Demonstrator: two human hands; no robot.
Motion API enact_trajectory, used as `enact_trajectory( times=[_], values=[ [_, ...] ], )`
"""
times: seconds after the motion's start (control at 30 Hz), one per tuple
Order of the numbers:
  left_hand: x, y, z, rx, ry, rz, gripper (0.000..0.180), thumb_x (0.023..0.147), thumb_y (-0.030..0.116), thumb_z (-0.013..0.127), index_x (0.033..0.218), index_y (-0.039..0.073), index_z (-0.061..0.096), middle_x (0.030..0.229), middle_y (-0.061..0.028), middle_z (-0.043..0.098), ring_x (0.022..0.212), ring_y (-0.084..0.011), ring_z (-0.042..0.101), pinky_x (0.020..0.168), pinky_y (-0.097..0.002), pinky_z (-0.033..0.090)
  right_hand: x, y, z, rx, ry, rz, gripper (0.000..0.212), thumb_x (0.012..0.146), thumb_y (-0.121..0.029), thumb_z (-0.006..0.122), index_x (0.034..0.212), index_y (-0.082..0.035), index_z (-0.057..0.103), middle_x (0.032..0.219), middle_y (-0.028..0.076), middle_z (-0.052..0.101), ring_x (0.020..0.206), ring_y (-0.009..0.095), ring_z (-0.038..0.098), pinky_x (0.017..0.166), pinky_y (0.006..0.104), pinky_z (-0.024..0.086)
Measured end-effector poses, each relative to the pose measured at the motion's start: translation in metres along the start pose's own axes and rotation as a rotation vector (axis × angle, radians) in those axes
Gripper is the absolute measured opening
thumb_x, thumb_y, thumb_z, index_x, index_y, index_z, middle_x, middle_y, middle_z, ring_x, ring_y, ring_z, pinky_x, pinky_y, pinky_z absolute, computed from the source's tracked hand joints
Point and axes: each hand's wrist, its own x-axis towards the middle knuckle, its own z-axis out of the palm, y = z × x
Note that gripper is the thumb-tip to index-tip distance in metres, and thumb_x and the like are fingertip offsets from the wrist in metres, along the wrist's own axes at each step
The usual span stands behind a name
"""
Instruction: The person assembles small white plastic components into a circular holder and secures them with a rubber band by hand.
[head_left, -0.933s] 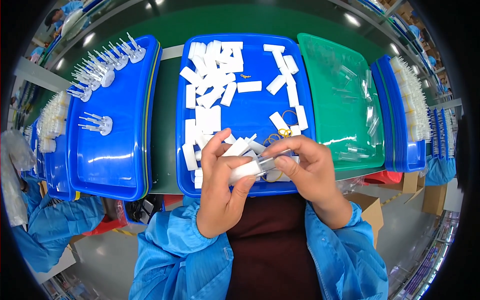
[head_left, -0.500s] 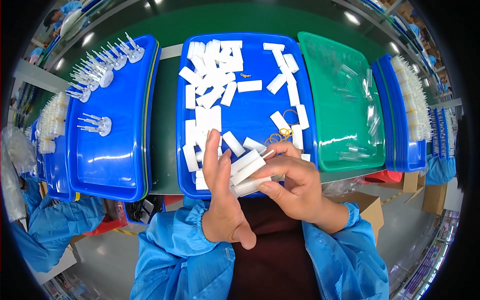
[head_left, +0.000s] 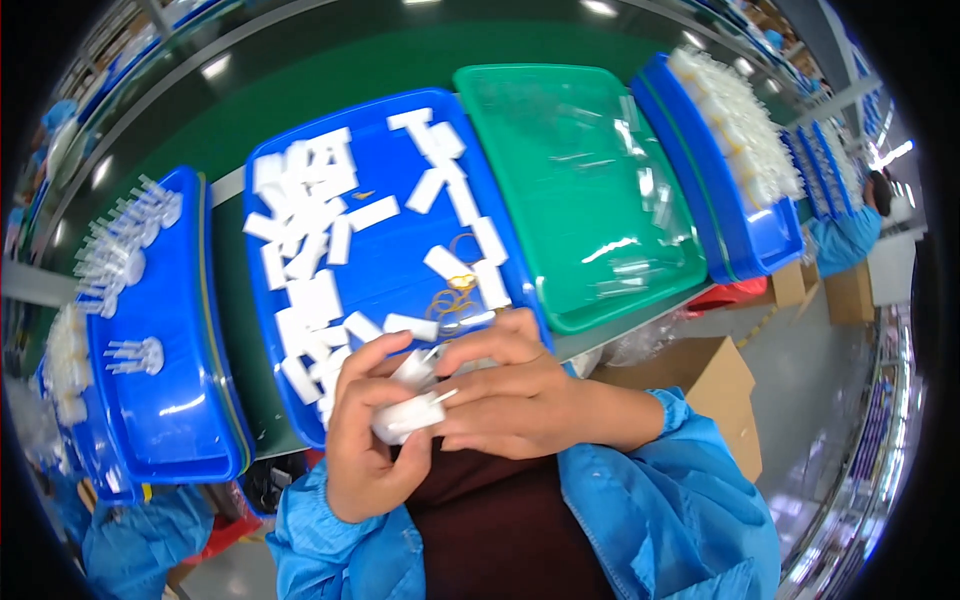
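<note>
Several white rectangular blocks [head_left: 408,417] are bunched between my two hands, just over the near edge of the middle blue tray [head_left: 400,270]. My left hand [head_left: 365,430] curls round their left side, thumb and fingers closed on them. From the right, my right hand [head_left: 515,390] grips the same bunch, its fingers partly covering it. Slim white ends poke out beside its fingertips; what they belong to is blurred. More white blocks [head_left: 315,295] lie loosely along both sides of the tray. Yellow rubber bands [head_left: 455,300] lie just beyond my right hand.
Clear tubes lie in a green tray [head_left: 570,255] to the right. Farther right, a stacked blue tray [head_left: 765,245] carries dense white pieces [head_left: 730,125]. The left blue tray [head_left: 180,400] bears white pronged pieces [head_left: 135,355]. An open cardboard box [head_left: 700,385] stands below the table at right.
The view has swung, so the trays appear tilted and farther left. My left hand, open beside the white blocks before, has closed round them. My right hand keeps its hold.
</note>
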Motion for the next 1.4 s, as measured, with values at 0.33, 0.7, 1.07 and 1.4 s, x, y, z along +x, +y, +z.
enact_trajectory(
  times=[0.33, 0.7, 1.07, 1.4],
  values=[
    [0.002, -0.007, 0.001, -0.081, 0.065, -0.18, 0.03, 0.066, -0.009, 0.05, 0.093, 0.004, 0.046, 0.127, -0.02, 0.046, 0.117, -0.0301, 0.051, 0.099, -0.0376, 0.039, -0.022, 0.016, -0.102, -0.736, -0.005, 0.401, 0.014, 0.07, -0.009, 0.072, 0.083, -0.011, 0.065, 0.086, 0.004, 0.066, 0.083, 0.022, 0.06, 0.073, 0.035, 0.039],
    [0.0, -0.01, 0.002, -0.14, 0.108, -0.2, 0.03, 0.068, -0.008, 0.051, 0.094, 0.004, 0.044, 0.128, -0.0184, 0.046, 0.116, -0.0276, 0.05, 0.099, -0.0367, 0.038, -0.043, 0.054, -0.14, -0.861, -0.236, 0.79, 0.024, 0.066, -0.006, 0.074, 0.086, -0.011, 0.061, 0.08, 0.004, 0.063, 0.083, 0.024, 0.059, 0.074, 0.0351, 0.037],
    [0.001, -0.005, 0.003, -0.076, 0.124, -0.201, 0.027, 0.074, -0.009, 0.055, 0.096, 0.004, 0.046, 0.129, -0.0169, 0.044, 0.11, -0.0228, 0.053, 0.092, -0.0322, 0.043, -0.021, 0.063, -0.108, -0.614, -0.044, 0.695, 0.03, 0.065, 0.0, 0.074, 0.091, -0.006, 0.059, 0.092, 0.01, 0.06, 0.091, 0.027, 0.06, 0.079, 0.0377, 0.046],
    [0.001, -0.012, 0.0, 0.002, 0.117, -0.192, 0.026, 0.082, 0.0, 0.059, 0.107, 0.004, 0.052, 0.136, -0.0169, 0.034, 0.116, -0.0287, 0.047, 0.094, -0.0365, 0.041, -0.004, 0.031, -0.066, 0.346, 0.131, 0.51, 0.023, 0.069, 0.0, 0.077, 0.088, -0.002, 0.065, 0.089, 0.011, 0.065, 0.084, 0.014, 0.061, 0.068, 0.0251, 0.047]
  ],
)
